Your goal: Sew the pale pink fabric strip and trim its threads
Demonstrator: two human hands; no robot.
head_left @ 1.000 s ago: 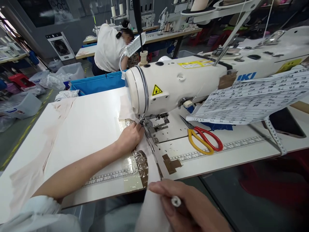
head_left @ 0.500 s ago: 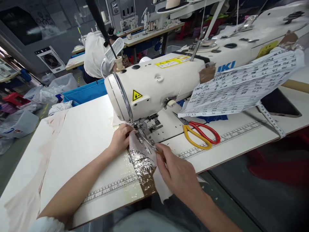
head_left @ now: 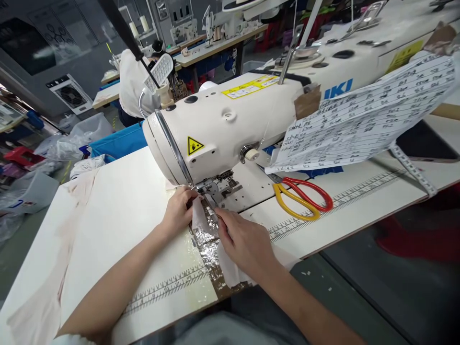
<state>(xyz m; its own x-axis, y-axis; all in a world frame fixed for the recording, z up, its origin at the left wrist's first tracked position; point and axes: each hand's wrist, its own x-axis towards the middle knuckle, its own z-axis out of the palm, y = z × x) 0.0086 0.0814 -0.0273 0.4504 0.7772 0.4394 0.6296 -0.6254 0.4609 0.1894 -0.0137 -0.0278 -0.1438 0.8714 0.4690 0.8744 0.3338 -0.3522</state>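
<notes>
My left hand [head_left: 178, 207] is closed in a pinch on a thin white fabric piece [head_left: 200, 216], right beside the needle area of a white sewing machine [head_left: 223, 129]. My right hand [head_left: 247, 242] is closed just to the right, its fingertips close to the presser foot [head_left: 212, 189]. In its fingers is a slim metal tool, mostly hidden now, whose kind I cannot make out. More of the pale fabric [head_left: 230, 268] hangs below that hand. Shiny tape [head_left: 208, 249] covers the table under the fabric.
Scissors with red and yellow handles [head_left: 304, 199] lie right of the machine bed. A handwritten sheet [head_left: 359, 120] leans from the machine arm, near a phone [head_left: 429, 139] and a tape measure [head_left: 413, 170]. Pale fabric [head_left: 50, 278] lies at left. A person [head_left: 134, 84] sits beyond.
My right hand has moved left and slightly up, closer to my left hand, and the metal tool shows less. My left hand stays at the fabric. The view has shifted slightly.
</notes>
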